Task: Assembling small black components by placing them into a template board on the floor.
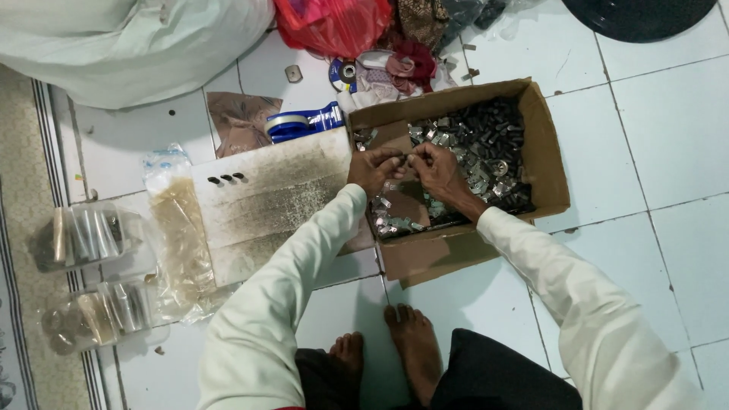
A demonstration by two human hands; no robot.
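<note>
My left hand [373, 168] and my right hand [436, 168] meet fingertip to fingertip over an open cardboard box [548, 156] on the tiled floor. Between the fingers of both hands sits a small metal part [405, 158], too small to make out. The box holds several small metal pieces [486, 144], dark ones at the back and shiny ones nearer me. Both arms wear pale long sleeves.
A dirty white board [266, 201] with three small dark pieces lies left of the box. Clear plastic bags of parts [83, 235] sit at far left. A blue tape dispenser [304, 121], a red bag [334, 23] and cloth lie behind. My bare feet [414, 345] rest below.
</note>
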